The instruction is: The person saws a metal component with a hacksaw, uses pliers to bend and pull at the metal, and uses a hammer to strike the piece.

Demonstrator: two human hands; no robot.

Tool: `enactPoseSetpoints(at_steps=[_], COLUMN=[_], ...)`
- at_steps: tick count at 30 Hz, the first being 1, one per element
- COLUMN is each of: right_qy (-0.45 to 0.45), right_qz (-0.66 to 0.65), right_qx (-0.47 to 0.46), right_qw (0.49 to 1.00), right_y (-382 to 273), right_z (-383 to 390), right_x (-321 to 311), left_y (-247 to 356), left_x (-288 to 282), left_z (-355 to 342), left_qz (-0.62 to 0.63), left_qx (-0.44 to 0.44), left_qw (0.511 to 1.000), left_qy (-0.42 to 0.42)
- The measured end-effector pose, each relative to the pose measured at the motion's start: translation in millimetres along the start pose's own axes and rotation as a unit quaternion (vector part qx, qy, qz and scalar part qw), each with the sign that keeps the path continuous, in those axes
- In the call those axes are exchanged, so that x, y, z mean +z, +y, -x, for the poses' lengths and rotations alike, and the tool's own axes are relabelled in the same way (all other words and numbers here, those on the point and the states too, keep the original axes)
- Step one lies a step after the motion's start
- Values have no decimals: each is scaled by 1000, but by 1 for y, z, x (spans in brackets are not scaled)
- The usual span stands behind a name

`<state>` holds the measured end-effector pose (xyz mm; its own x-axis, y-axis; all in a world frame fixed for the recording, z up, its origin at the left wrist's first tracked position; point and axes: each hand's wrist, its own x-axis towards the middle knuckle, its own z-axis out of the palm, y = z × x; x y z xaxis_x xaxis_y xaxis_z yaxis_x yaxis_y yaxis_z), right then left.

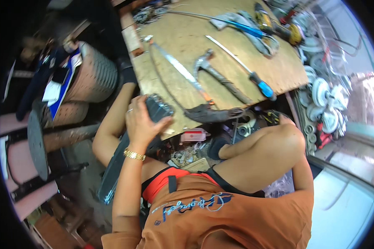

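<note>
My left hand point(142, 123), with a gold watch on its wrist, is closed around a dark, glossy block-shaped thing point(158, 108) at the wooden table's near left corner. The block's exact kind is not clear. Past my raised knee, only part of my right hand point(286, 120) shows, its fingers bent beside a black and yellow thing point(271, 117) under the table edge. Nearest the left hand on the tabletop point(174, 89) lies a hacksaw point(176, 64), its dark grip reaching over the front edge. A claw hammer point(222, 79) and a blue-handled screwdriver point(247, 70) lie beyond.
A long blue-handled screwdriver point(241, 27), a grey cloth point(237, 18) and a yellow-black power drill point(278, 27) lie farther back. White round plastic parts point(322, 93) crowd the right side. Stacked plastic stools point(93, 74) and a large spool point(39, 141) stand left.
</note>
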<state>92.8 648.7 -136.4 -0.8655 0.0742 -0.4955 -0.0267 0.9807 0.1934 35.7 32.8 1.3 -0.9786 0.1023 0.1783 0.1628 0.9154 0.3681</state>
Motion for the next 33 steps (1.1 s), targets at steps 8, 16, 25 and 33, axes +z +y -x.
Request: enactPoseSetpoints(at_steps=[8,16,25,33], right_qy=[87,340,290,190], right_qz=[-564,-758,-800,-816], right_qx=[165,-146,-410,-463], right_qw=[804,537,328,291], right_y=[51,17,-122,-204], right_z=[84,159,135,102], right_x=[31,-163,-328,-319], left_y=[-4,11,22,16], left_x=[-15,-64,-79,-86], left_z=[1,23,57,63], left_qz=[48,85,126,135], left_qx=[-2,38,93,99], left_qw=[999,994,985,981], left_qy=[2,54,75,100])
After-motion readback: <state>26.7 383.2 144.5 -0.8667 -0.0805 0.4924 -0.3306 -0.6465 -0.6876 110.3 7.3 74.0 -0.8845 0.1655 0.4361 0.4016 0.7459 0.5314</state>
